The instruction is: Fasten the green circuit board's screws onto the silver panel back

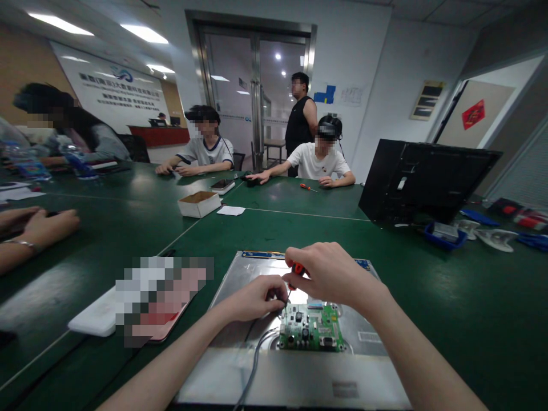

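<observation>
A flat metal panel (240, 285) lies on the green table before me, with a green circuit board (311, 328) on its middle. My right hand (321, 271) is closed around a red and black screwdriver (298, 268), whose shaft points down at the board's upper left corner. Beside the shaft tip, my left hand (261, 297) has its thumb and fingers pinched together; what they hold, if anything, is hidden. Grey cables (256, 357) run from the board's left side toward the panel's near edge.
A white phone (92, 314) and a pink phone (171, 319) lie left of the panel. Farther off are an open box (199, 204), a black monitor (411, 180) and a blue tray (445, 237). Other people sit around the table (428, 297); one stands behind.
</observation>
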Demonstrator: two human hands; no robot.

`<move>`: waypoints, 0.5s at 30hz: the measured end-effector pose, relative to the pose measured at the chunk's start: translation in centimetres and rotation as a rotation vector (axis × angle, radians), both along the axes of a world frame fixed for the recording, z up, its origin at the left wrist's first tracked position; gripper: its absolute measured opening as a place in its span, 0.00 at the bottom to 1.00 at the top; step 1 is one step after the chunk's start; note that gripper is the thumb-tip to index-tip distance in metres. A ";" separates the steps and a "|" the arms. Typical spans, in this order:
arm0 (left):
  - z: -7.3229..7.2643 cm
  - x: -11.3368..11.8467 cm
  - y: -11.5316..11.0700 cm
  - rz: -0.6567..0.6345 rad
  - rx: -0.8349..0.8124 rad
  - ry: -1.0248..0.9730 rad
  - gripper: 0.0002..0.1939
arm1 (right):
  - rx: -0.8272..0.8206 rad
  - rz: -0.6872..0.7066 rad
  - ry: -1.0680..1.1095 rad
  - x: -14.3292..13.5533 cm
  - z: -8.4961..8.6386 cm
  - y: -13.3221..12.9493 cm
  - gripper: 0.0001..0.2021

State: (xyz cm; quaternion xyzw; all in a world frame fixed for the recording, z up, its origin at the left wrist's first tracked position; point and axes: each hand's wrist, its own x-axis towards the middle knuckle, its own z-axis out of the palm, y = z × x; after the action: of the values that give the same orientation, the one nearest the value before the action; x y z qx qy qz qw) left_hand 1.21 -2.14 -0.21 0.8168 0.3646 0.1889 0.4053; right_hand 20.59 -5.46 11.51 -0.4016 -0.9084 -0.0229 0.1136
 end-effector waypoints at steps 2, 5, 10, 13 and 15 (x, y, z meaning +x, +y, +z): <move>-0.3 -0.1 0.2 -0.004 0.007 0.003 0.07 | -0.008 0.011 0.018 0.0 0.1 -0.1 0.03; -0.5 -0.2 0.4 -0.027 0.011 0.006 0.08 | -0.021 0.037 0.047 0.0 0.1 -0.4 0.07; -0.2 -0.1 0.4 -0.031 -0.013 0.001 0.08 | -0.020 0.007 0.021 -0.1 0.0 -0.4 0.07; -0.2 -0.1 0.3 -0.027 -0.020 0.004 0.07 | 0.002 -0.018 -0.001 -0.2 -0.1 -0.2 0.06; -0.4 -0.2 0.3 -0.025 -0.002 0.010 0.07 | 0.005 -0.009 0.012 -0.2 -0.2 -0.2 0.04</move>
State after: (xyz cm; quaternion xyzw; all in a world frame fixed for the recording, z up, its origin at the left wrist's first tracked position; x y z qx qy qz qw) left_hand 1.04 -1.80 -0.64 0.8218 0.3564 0.1794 0.4067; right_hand 20.36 -5.66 11.32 -0.4054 -0.9059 -0.0231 0.1198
